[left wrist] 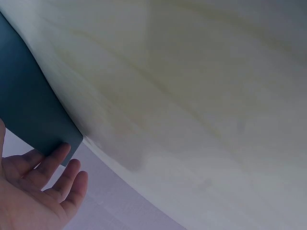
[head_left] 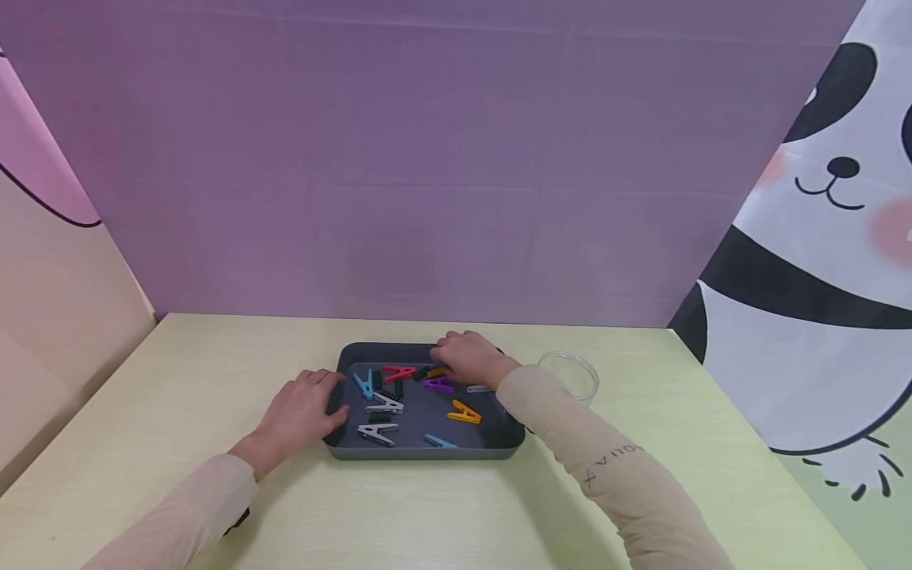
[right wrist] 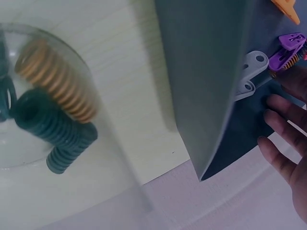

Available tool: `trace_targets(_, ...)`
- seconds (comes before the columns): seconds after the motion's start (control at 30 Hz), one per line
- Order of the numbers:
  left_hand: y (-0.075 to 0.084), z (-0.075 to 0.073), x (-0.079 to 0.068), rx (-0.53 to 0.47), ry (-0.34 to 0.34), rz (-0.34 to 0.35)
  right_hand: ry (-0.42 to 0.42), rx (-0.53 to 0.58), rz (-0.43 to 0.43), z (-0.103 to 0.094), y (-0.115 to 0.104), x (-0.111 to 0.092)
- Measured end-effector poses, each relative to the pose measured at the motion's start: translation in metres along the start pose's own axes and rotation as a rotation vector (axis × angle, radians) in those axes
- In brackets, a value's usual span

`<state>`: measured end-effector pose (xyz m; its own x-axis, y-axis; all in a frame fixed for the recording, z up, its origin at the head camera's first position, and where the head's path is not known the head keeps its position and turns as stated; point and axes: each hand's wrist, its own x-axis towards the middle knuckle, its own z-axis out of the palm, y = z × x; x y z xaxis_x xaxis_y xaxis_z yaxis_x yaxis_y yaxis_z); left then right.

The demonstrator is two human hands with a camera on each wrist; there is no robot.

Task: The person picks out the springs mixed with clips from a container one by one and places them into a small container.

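Note:
My left hand point(head_left: 298, 413) rests at the left side of the grey tray point(head_left: 427, 454), fingers spread along its edge. In the left wrist view, its relaxed fingers point(left wrist: 57, 155) touch the tray's outer wall. Over the tray's back right corner, my right hand point(head_left: 470, 358) reaches in, fingertips right at a gold spring point(head_left: 435, 371). Whether it pinches that spring I cannot tell; the thumb is hidden. Close to these fingers lie a purple clip point(right wrist: 288, 50) and a pale grey clip point(right wrist: 254, 66).
More clips lie in the tray: red point(head_left: 399, 372), yellow point(head_left: 465, 412), blue point(head_left: 364, 385) and grey point(head_left: 378, 433), among several dark green springs point(head_left: 380, 416). Right of the tray stands a clear round container point(head_left: 595, 383) holding an orange spring point(right wrist: 57, 81) and green springs point(right wrist: 48, 117). A purple backdrop point(head_left: 427, 158) borders the table.

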<state>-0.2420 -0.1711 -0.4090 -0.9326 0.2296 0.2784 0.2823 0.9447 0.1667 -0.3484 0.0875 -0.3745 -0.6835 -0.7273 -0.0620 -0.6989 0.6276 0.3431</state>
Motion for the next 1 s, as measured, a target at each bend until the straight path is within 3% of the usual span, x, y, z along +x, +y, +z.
trace_targets(1.0,0.0000,0.0005,0.0007,-0.007,0.026,0.024,-0.023,-0.017,0.026,0.0028,-0.0028,0.0014)
